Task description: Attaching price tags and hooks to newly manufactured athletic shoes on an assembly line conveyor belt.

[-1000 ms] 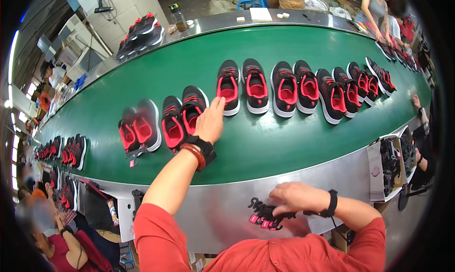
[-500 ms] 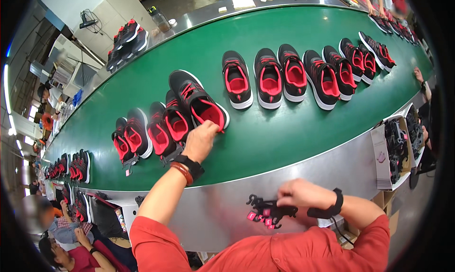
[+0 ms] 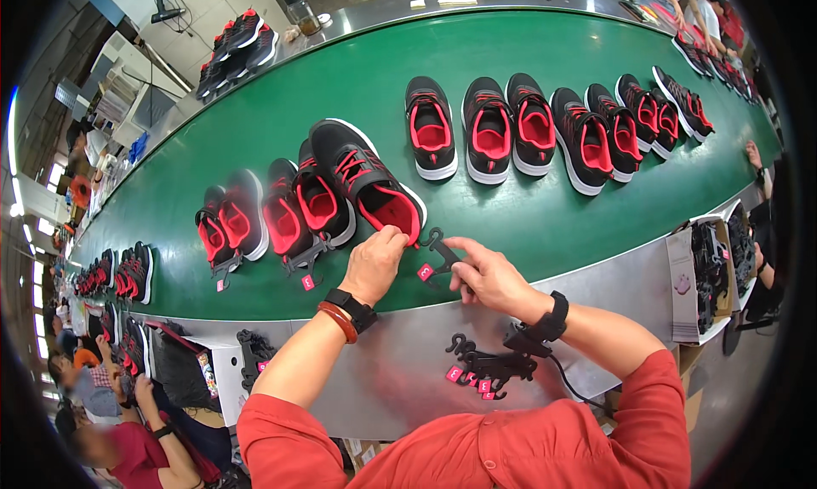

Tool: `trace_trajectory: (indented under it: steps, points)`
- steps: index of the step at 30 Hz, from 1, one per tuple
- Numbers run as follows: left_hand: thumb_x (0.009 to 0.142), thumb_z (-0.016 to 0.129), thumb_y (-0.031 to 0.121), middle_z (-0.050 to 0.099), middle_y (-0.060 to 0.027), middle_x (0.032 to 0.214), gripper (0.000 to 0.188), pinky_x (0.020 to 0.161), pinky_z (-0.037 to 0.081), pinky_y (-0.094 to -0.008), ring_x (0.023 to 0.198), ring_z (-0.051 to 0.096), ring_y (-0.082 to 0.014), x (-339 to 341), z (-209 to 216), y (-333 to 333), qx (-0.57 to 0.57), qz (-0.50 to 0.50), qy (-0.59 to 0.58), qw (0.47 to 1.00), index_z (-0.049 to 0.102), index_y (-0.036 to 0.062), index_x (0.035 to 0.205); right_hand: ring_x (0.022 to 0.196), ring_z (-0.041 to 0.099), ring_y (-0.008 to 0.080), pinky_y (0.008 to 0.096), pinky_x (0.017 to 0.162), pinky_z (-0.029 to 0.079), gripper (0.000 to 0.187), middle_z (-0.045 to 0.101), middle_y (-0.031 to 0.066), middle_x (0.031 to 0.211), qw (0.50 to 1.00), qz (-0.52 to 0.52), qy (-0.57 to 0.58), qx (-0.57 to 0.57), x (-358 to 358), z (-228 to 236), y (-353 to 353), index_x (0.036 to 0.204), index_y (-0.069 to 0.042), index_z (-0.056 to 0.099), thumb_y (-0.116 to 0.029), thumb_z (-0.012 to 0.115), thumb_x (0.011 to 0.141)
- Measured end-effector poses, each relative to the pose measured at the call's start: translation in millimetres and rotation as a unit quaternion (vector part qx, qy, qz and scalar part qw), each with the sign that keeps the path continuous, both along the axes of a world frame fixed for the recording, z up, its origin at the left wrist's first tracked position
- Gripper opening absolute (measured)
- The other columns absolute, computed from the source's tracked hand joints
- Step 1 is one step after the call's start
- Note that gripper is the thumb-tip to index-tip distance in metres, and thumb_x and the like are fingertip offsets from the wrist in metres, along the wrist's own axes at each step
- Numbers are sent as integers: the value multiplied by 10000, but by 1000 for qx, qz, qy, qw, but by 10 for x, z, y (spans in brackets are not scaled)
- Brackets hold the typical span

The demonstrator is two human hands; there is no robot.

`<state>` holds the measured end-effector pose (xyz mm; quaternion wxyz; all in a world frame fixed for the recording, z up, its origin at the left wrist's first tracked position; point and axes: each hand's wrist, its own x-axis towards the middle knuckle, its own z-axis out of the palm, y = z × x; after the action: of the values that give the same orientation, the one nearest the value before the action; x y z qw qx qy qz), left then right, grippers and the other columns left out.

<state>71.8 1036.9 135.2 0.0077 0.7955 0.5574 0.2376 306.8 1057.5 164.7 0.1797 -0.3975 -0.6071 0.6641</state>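
My left hand (image 3: 377, 263) pinches the heel of a black sneaker (image 3: 347, 153) with red lining and a white sole, tilted on the green belt. In my right hand (image 3: 495, 278), between thumb and fingers, is a black plastic shoe hanger (image 3: 440, 249) with a pink tag, close to that sneaker's heel but apart from it. Left of the held sneaker lie more sneakers (image 3: 283, 217); hangers with pink tags (image 3: 307, 280) show at their heels. Below my right wrist, a pile of black hangers (image 3: 498, 366) rests on the metal ledge.
A row of similar sneakers (image 3: 488, 136) stands further right on the belt (image 3: 357, 72). Boxes of black hangers (image 3: 685, 289) are at the right edge. Another bunch of hangers (image 3: 254, 353) lies lower left. Co-workers sit at the lower left and work at the far right.
My right hand has gone from the hanger pile up to the belt, now with one hanger in it. The left hand keeps its grip on the sneaker's heel.
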Motion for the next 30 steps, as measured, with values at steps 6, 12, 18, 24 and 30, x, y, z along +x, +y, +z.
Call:
trace_trajectory:
  steps: [6, 12, 18, 24, 30]
  points:
    - [756, 683, -2, 609, -57, 919, 187, 673, 531, -358, 825, 644, -264, 25, 34, 24, -7, -6, 1, 1000, 607, 40, 922, 558, 571, 112, 273, 539, 490, 401, 619, 57, 752, 1000, -4, 5, 3, -59, -98, -19, 1381, -41, 434, -108, 475, 988]
    - [763, 675, -5, 608, -58, 903, 178, 672, 529, -361, 817, 641, -266, 25, -3, 48, 2, 2, -4, 1000, 608, 38, 922, 557, 566, 103, 267, 544, 491, 421, 614, 51, 746, 999, -38, 11, 8, -20, -87, 25, 1403, -43, 424, -97, 477, 989]
    - [759, 662, -10, 619, -73, 900, 175, 673, 527, -375, 820, 640, -291, 21, 9, 42, -17, 21, -9, 1000, 603, 37, 917, 535, 514, 75, 235, 516, 445, 431, 588, 13, 709, 998, 63, -20, -17, -65, -79, 142, 1422, -63, 419, -141, 455, 999]
    - [779, 648, 14, 627, -116, 881, 154, 690, 521, -406, 830, 634, -330, -9, 71, 209, -24, 44, -38, 998, 593, 36, 921, 522, 525, 90, 257, 498, 443, 471, 593, 24, 715, 998, 52, -6, -29, -158, -8, 330, 1451, -50, 360, -164, 452, 1003]
    - [777, 675, 28, 640, -120, 892, 179, 704, 517, -407, 845, 639, -329, -21, 97, 253, -53, 40, -27, 997, 590, 36, 935, 547, 547, 94, 247, 514, 479, 497, 598, 38, 771, 994, 1, 66, -93, -186, -206, 131, 1488, -64, 293, -167, 421, 1019]
